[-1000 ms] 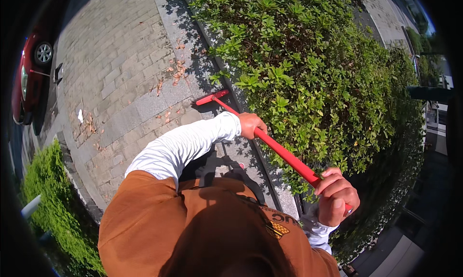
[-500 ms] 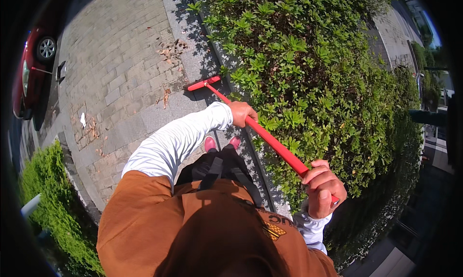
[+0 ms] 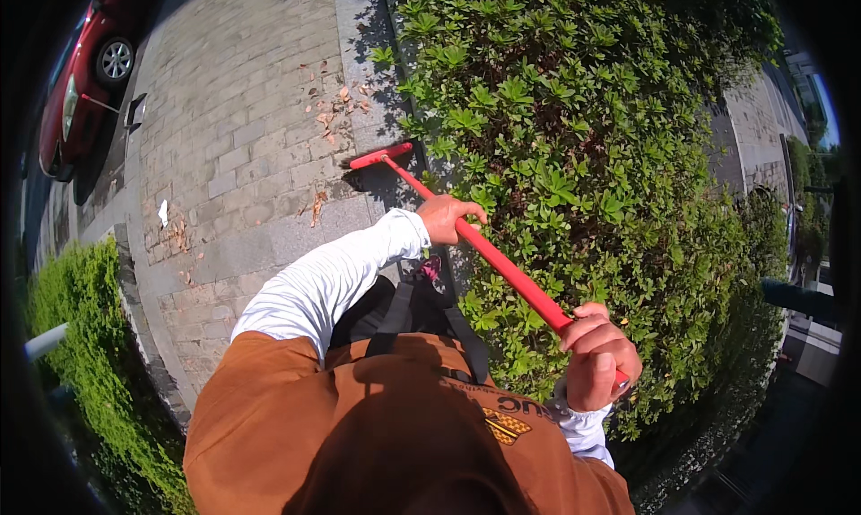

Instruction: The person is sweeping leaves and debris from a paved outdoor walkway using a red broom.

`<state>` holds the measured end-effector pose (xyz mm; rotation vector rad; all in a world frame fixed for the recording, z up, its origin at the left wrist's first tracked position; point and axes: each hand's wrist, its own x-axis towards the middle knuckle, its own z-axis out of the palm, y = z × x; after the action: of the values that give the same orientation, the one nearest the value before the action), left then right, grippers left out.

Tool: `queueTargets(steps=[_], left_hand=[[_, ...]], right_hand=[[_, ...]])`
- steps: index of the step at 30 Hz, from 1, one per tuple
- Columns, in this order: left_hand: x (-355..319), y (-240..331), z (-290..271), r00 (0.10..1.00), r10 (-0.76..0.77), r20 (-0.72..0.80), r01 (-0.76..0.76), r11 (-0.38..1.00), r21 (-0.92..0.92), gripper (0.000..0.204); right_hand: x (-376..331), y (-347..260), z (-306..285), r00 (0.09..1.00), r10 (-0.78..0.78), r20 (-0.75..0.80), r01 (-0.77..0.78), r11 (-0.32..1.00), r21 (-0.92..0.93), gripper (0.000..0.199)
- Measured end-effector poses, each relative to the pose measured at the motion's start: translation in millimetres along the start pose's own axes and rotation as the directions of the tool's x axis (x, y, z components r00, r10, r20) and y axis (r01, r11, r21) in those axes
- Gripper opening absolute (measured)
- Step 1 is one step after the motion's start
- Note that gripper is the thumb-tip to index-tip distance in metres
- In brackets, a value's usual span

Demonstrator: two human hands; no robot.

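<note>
The left hand [image 3: 448, 217] has its grip clenched around the middle of one red broom handle [image 3: 502, 266], fingers wrapped over the top of the shaft. The right hand [image 3: 596, 353] is clenched around the upper end of the same handle, close to the person's chest. The handle runs as one straight slanted line from the right hand, through the left, down to a single red broom head [image 3: 380, 155], which rests on the paving [image 3: 242, 138] right at the edge of the hedge [image 3: 583, 156].

Just beyond the broom head lies one loose scatter of dry brown leaves [image 3: 336, 111], with two smaller patches further left on the bricks. One small white scrap [image 3: 163, 213] lies on the paving, well apart from the broom. A second strip of greenery [image 3: 81, 336] borders the paving on the left. One red car [image 3: 76, 93] stands at the upper left, partly cut off by the picture's rim.
</note>
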<state>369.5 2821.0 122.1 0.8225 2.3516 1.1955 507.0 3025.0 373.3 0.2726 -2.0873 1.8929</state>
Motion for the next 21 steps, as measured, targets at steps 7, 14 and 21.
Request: queueTargets(steps=[7,14,21], left_hand=[[27.4,-76.5,-29.0,1.0,-0.01,0.017,0.01,1.0,0.009,0.021],[64.3,-125.0,-120.1,0.993,-0.029,-0.113,0.024,0.999,-0.047,0.019],[96.1,-141.5,-181.0,0.989,0.067,0.133,-0.063,0.997,-0.036,0.031]], right_hand=[[61.6,39.6,37.3,0.974,0.087,0.207,-0.089,0.996,-0.002,0.017],[136.8,55.9,89.0,0.944,0.045,0.326,-0.032,0.998,-0.045,0.022],[212.8,43.7,159.1,0.996,0.055,0.073,-0.055,0.998,-0.01,0.021]])
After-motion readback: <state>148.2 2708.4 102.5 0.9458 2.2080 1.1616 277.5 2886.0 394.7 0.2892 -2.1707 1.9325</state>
